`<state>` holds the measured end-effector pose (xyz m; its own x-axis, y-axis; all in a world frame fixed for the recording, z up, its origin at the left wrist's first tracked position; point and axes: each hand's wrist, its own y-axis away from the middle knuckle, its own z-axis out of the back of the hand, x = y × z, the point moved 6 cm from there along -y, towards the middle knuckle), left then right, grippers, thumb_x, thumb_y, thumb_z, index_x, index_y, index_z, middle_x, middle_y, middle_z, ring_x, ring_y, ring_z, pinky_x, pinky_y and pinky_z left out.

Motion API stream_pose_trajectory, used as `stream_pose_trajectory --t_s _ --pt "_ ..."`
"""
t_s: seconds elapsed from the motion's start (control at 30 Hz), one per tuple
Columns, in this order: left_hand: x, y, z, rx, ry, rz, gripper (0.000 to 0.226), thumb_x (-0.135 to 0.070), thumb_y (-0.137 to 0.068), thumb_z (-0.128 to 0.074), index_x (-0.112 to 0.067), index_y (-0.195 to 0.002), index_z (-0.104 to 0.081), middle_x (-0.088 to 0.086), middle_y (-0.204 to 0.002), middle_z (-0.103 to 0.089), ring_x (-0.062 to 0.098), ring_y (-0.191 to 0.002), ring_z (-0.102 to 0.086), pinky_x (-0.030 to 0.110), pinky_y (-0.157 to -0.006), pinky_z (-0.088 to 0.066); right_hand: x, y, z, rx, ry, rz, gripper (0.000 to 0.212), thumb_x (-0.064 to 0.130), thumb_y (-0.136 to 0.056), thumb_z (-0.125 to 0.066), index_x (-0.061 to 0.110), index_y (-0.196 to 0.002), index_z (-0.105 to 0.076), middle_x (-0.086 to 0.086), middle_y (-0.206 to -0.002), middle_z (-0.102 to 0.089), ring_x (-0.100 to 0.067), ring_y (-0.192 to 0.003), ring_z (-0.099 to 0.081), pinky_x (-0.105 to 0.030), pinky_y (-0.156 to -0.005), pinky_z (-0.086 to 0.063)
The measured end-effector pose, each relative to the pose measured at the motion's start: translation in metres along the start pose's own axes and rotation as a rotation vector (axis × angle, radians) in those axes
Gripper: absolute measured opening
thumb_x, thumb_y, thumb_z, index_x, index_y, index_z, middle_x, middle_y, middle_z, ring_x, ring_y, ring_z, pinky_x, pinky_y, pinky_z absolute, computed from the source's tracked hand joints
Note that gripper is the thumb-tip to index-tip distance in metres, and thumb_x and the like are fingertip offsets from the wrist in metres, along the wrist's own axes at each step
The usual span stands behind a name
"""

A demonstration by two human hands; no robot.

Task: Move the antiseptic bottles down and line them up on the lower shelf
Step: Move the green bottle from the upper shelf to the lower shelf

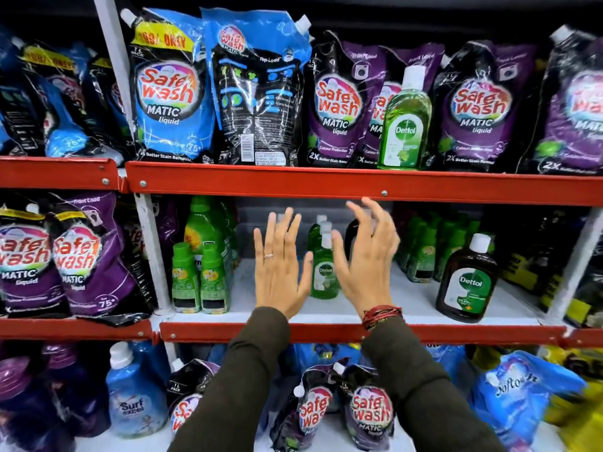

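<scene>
On the lower shelf [408,301], the left hand [279,275] and right hand [368,259] flank a row of small green antiseptic bottles [323,272]. Neither grip has hold of anything: both hands are spread wide, palms turned inward, the left thumb near the front bottle and the right just beside it, which reads as squaring the row front to back. About 3 white caps show in that file; those behind are too hidden to count surely. A brown antiseptic bottle [467,282] stands well apart to the right near the shelf's front edge, with bare shelf between. 1 green antiseptic bottle [404,122] stands on the upper shelf [293,182] among detergent pouches [332,102], not yet brought down. The red lip sits just above the right fingertips, so headroom looks tight. Green capped bottles [199,282] crowd the left.
</scene>
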<state>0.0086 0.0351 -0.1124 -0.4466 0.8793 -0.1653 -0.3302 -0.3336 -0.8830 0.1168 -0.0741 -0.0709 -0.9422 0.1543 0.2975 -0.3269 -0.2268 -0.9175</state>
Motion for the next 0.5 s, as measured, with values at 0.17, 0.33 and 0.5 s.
stream_pose_trajectory --t_s 0.17,0.33,0.5 --pt "-0.037 -0.059 0.015 -0.072 -0.094 -0.062 0.071 -0.033 -0.101 -0.044 -0.012 -0.161 -0.013 0.010 -0.171 -0.010 0.027 -0.159 0.000 0.051 -0.128 0.003 -0.007 -0.063 0.044 -0.163 0.057 -0.019 0.046 0.040 -0.097 -0.051 0.020 -0.138 -0.048 -0.008 -0.146 -0.043 -0.026 -0.137 -0.040 -0.046 -0.110 -0.033" --pt "-0.057 -0.099 0.017 -0.095 -0.164 -0.084 0.071 -0.038 -0.102 -0.038 -0.011 -0.161 -0.009 0.010 -0.171 -0.006 0.026 -0.158 0.003 0.051 -0.128 0.001 -0.027 -0.119 0.064 -0.203 0.087 -0.124 0.056 0.044 -0.097 -0.047 0.018 -0.145 -0.039 -0.006 -0.155 -0.034 -0.024 -0.145 -0.030 -0.042 -0.117 -0.023" --pt "-0.055 -0.113 0.006 -0.043 -0.218 -0.069 0.071 -0.042 -0.103 -0.032 -0.012 -0.162 -0.005 0.009 -0.172 0.000 0.026 -0.158 0.006 0.053 -0.128 -0.001 -0.061 -0.158 0.058 0.048 -0.251 -0.321 0.068 0.039 -0.095 -0.053 0.019 -0.153 -0.023 -0.007 -0.155 -0.040 -0.024 -0.142 -0.039 -0.049 -0.119 -0.031"
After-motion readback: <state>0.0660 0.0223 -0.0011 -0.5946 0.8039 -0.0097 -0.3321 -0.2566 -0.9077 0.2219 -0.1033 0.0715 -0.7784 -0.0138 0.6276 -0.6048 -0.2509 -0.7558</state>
